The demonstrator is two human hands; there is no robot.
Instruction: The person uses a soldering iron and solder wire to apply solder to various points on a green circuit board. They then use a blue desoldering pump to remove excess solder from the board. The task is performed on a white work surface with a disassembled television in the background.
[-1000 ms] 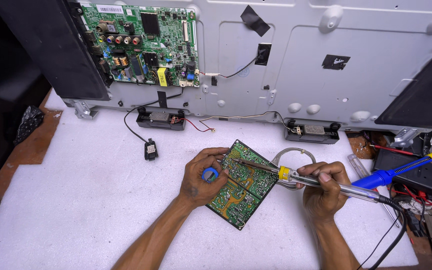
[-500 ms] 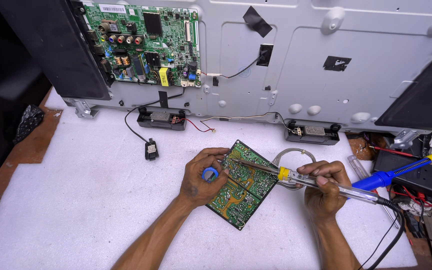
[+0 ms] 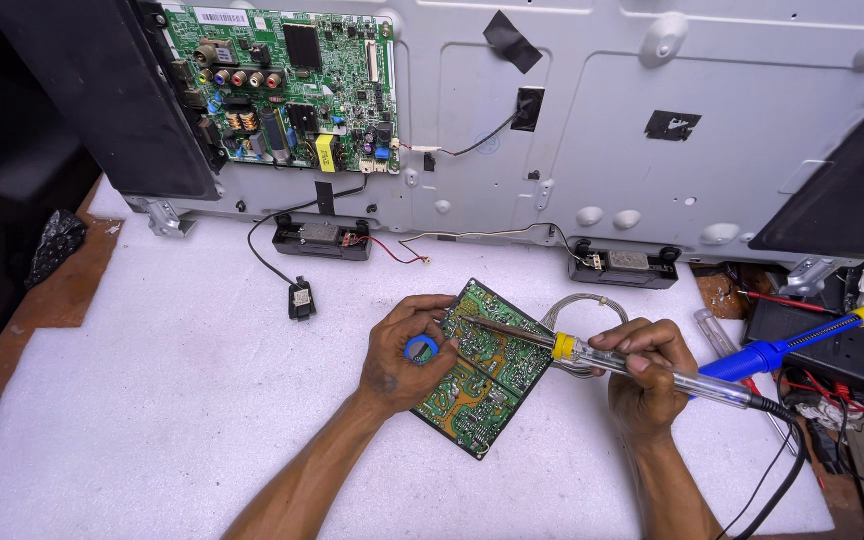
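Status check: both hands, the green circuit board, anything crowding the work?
Left hand pinches small blue spool on green circuit board. Right hand grips clear-handled soldering iron, tip on board. Coiled solder wire beside board.

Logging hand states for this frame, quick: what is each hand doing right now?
Left hand: closed on a small blue spool, resting on the green circuit board.
Right hand: closed around the soldering iron, tip on the board.

Left hand: fingers curled, forearm entering from 6 o'clock. Right hand: closed in a pen grip, pointing toward 9 o'clock.
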